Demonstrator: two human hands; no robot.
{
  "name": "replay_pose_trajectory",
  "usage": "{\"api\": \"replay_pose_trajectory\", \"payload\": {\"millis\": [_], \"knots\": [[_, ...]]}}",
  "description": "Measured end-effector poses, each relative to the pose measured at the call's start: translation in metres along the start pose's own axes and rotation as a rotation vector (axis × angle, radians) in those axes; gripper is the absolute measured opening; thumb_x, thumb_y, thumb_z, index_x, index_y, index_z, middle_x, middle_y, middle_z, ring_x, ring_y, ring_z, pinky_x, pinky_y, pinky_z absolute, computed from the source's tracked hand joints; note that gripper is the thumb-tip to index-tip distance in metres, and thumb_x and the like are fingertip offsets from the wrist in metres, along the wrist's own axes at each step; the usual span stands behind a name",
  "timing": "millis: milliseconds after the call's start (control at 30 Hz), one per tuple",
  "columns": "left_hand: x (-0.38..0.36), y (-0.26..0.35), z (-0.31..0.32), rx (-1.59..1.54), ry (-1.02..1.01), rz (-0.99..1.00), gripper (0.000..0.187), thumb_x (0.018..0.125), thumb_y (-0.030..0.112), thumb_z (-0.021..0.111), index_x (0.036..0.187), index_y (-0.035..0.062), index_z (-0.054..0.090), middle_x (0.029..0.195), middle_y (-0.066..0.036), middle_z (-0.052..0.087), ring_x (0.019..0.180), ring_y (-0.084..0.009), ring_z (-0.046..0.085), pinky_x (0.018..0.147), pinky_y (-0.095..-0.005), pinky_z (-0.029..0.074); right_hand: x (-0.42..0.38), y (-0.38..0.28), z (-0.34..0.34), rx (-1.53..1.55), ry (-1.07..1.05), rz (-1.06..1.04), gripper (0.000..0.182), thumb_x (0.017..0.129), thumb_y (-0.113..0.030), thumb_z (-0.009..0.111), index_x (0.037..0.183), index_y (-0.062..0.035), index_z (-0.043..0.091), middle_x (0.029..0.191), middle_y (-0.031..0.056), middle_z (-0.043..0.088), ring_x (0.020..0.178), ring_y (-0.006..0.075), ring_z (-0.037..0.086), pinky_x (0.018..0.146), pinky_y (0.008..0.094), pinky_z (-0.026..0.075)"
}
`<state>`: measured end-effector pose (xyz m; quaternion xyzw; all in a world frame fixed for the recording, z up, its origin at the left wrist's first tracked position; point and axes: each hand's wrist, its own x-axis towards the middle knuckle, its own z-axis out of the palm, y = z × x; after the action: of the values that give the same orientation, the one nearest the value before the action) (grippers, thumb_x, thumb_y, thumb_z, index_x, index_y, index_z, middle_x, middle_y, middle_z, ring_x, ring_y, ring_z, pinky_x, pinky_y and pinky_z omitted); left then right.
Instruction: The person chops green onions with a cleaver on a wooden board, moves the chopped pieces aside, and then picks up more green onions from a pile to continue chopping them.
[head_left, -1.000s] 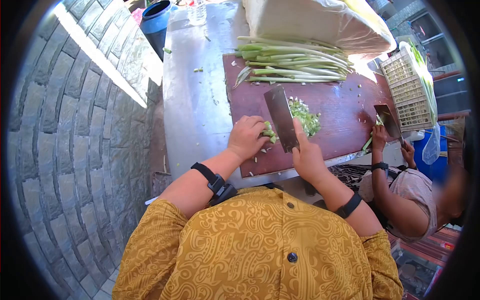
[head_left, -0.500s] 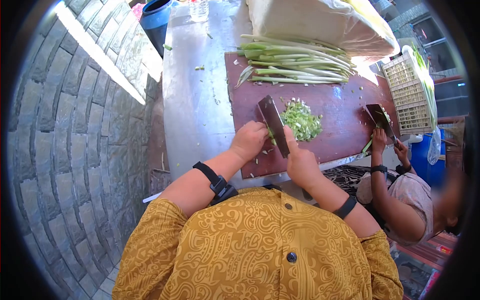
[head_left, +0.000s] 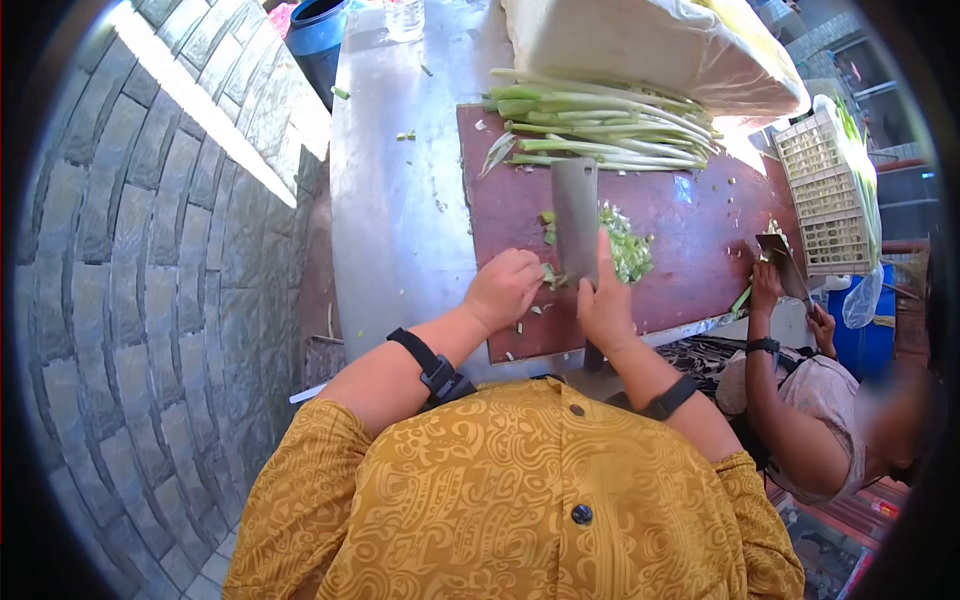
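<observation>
My right hand (head_left: 608, 312) is wrapped round the handle of a broad cleaver (head_left: 575, 205), its index finger stretched along the blade. The blade stands above the brown cutting board (head_left: 690, 225) with its wide face showing. A heap of chopped green onion (head_left: 628, 250) lies just right of the blade, partly covered by it. My left hand (head_left: 503, 290) is closed at the board's left side, its fingertips pinching a short bit of green onion (head_left: 550, 277). Whole green onion stalks (head_left: 610, 125) lie bundled across the back of the board.
To the right, a co-worker's hands (head_left: 768, 290) work with another cleaver (head_left: 785, 262) at the same board. A plastic crate (head_left: 825, 195) stands beyond. A large white sack (head_left: 640, 50) sits behind the stalks. Metal table (head_left: 395, 220) and a stone wall (head_left: 150, 300) are on the left.
My right hand has turned the cleaver, so its broad face now shows and its tip points toward the stalks. My left hand has hardly moved. The co-worker's cleaver has shifted a little.
</observation>
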<state>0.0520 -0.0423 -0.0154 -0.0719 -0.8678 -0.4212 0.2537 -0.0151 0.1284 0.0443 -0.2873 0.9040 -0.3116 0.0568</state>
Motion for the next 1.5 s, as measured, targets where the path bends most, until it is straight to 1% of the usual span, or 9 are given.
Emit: {"api": "replay_pose_trajectory", "payload": {"millis": [67, 167, 267, 667, 867, 967, 1067, 1167, 1500], "knots": [[0.004, 0.001, -0.002, -0.015, 0.0, 0.014, 0.019, 0.068, 0.003, 0.07, 0.085, 0.0031, 0.061, 0.092, -0.01, 0.06, 0.086, -0.0292, 0.058, 0.078, -0.0366, 0.049, 0.004, -0.006, -0.013, -0.03, -0.003, -0.033, 0.078, 0.079, 0.0, 0.051, 0.148, -0.0096, 0.016, 0.067, 0.0254, 0.059, 0.063, 0.0438, 0.059, 0.061, 0.0511, 0.047], [0.007, 0.008, -0.009, -0.007, 0.011, -0.038, 0.022, 0.067, 0.004, 0.071, 0.086, 0.0032, 0.061, 0.095, -0.012, 0.06, 0.09, -0.0298, 0.058, 0.079, -0.0376, 0.048, 0.006, -0.02, -0.038, -0.12, -0.178, -0.005, 0.077, 0.08, 0.0, 0.05, 0.148, -0.0106, 0.017, 0.068, 0.0258, 0.06, 0.064, 0.0447, 0.059, 0.062, 0.0517, 0.047], [0.003, 0.007, -0.017, 0.043, -0.023, -0.083, 0.023, 0.066, 0.005, 0.071, 0.087, 0.0036, 0.06, 0.098, -0.012, 0.059, 0.093, -0.0301, 0.057, 0.08, -0.0385, 0.048, -0.004, -0.033, -0.046, -0.126, -0.27, 0.027, 0.076, 0.08, 0.0, 0.05, 0.148, -0.012, 0.017, 0.068, 0.0261, 0.06, 0.064, 0.0453, 0.059, 0.061, 0.0525, 0.046], [0.004, 0.0, 0.002, 0.06, -0.039, -0.025, 0.013, 0.068, 0.006, 0.068, 0.081, 0.0042, 0.063, 0.092, -0.009, 0.062, 0.086, -0.0275, 0.059, 0.076, -0.0363, 0.05, -0.017, -0.045, -0.04, -0.234, -0.433, 0.075, 0.079, 0.079, 0.001, 0.05, 0.148, -0.0126, 0.015, 0.07, 0.027, 0.061, 0.067, 0.0465, 0.06, 0.063, 0.0538, 0.046], [0.005, -0.001, 0.0, 0.052, -0.046, -0.003, 0.013, 0.068, 0.005, 0.068, 0.079, 0.0044, 0.062, 0.09, -0.009, 0.061, 0.083, -0.0273, 0.058, 0.075, -0.0361, 0.05, 0.002, -0.042, -0.019, -0.19, -0.386, 0.041, 0.08, 0.078, 0.001, 0.05, 0.148, -0.0127, 0.015, 0.068, 0.026, 0.06, 0.066, 0.0458, 0.06, 0.061, 0.0528, 0.047], [0.005, 0.002, -0.004, 0.016, -0.035, 0.007, 0.012, 0.067, 0.004, 0.068, 0.077, 0.0043, 0.061, 0.089, -0.009, 0.06, 0.083, -0.0274, 0.057, 0.074, -0.036, 0.05, 0.012, -0.034, -0.005, -0.152, -0.299, -0.018, 0.079, 0.079, 0.0, 0.05, 0.149, -0.012, 0.014, 0.069, 0.0259, 0.06, 0.064, 0.0453, 0.059, 0.061, 0.0524, 0.047], [0.002, 0.0, -0.001, 0.009, -0.028, 0.005, 0.014, 0.066, 0.004, 0.068, 0.077, 0.0044, 0.059, 0.088, -0.009, 0.059, 0.083, -0.0277, 0.057, 0.074, -0.036, 0.049, 0.007, -0.013, 0.001, -0.08, -0.146, 0.118, 0.079, 0.08, -0.001, 0.051, 0.149, -0.0113, 0.014, 0.069, 0.0256, 0.06, 0.063, 0.0448, 0.059, 0.061, 0.0522, 0.047], [0.002, 0.005, -0.007, 0.032, -0.048, -0.05, 0.015, 0.066, 0.005, 0.069, 0.077, 0.0043, 0.058, 0.088, -0.01, 0.058, 0.084, -0.0285, 0.057, 0.075, -0.0365, 0.049, 0.002, -0.002, 0.0, -0.019, -0.038, 0.027, 0.078, 0.081, -0.002, 0.052, 0.149, -0.0113, 0.014, 0.07, 0.025, 0.06, 0.063, 0.0446, 0.059, 0.062, 0.0519, 0.047], [0.002, 0.007, -0.018, -0.006, -0.056, -0.072, 0.02, 0.066, 0.005, 0.069, 0.083, 0.0034, 0.059, 0.091, -0.013, 0.059, 0.088, -0.0315, 0.058, 0.079, -0.0387, 0.049, -0.019, -0.045, -0.043, -0.148, -0.339, 0.037, 0.075, 0.081, -0.001, 0.049, 0.148, -0.0127, 0.018, 0.07, 0.0269, 0.061, 0.067, 0.0455, 0.06, 0.063, 0.0528, 0.047]]}}
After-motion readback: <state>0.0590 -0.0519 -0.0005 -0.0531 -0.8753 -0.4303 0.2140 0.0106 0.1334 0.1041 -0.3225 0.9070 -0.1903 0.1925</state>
